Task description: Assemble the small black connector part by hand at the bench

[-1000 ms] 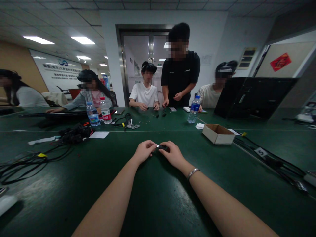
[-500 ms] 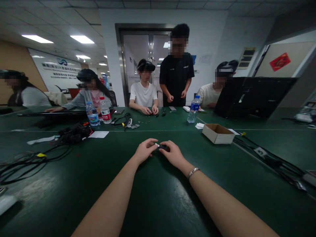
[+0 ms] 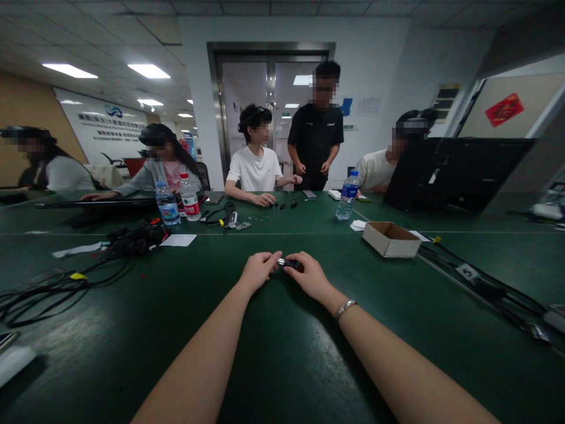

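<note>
My right hand (image 3: 311, 275) is closed on a small black piece with a silver metal end (image 3: 291, 263), held low over the green table (image 3: 282, 365). Its exact kind is too small to tell. The silver end points left, toward my left hand (image 3: 256, 272). There the thumb and fingers are pinched together right at that silver tip. Whatever lies between the left fingertips is hidden. A metal bracelet (image 3: 346, 308) circles my right wrist.
An open cardboard box (image 3: 391, 240) stands right, before a water bottle (image 3: 347, 195). Black cables (image 3: 489, 288) run along the right; more cables (image 3: 39, 297) and a black bundle (image 3: 136, 238) lie left. Two bottles (image 3: 189, 200) stand beyond. Several people (image 3: 253, 168) are across the table.
My left fingers have drawn together at the silver end, which shows more clearly. My right hand barely moved. Across the table, the person in white has turned and moved one hand sideways.
</note>
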The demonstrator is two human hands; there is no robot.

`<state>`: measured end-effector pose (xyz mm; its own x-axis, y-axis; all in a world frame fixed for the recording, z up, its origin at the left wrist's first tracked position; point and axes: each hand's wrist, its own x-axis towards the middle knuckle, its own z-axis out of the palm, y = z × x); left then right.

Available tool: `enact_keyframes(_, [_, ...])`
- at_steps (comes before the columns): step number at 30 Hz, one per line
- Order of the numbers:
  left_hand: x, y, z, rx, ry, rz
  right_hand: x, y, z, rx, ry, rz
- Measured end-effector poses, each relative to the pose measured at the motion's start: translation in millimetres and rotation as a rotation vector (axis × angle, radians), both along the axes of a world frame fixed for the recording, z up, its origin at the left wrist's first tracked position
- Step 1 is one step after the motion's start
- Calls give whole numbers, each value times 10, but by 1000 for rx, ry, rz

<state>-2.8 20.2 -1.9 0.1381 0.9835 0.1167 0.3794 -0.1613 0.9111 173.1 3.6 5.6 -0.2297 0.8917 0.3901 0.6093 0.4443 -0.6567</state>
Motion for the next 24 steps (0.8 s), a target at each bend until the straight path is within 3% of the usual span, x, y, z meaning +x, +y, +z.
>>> enact_keyframes(8, [127, -69, 53, -19, -236, -70, 10, 89, -147, -120, 292, -32])
enact_keyframes(15, [338, -142, 99, -52, -399, -2, -63, -7, -72, -171, 499, 39])
enact_keyframes(19, [379, -111, 109, -79, -545, 22, -113, -58, -68, -191, 500, 111])
enact_keyframes(22, [214, -16, 155, -81, -549, 150, -100, -72, -89, -203, 422, 123])
enact_keyframes(24, [-58, 29, 203, -67, -358, 309, -71, -71, -105, -226, 391, 114])
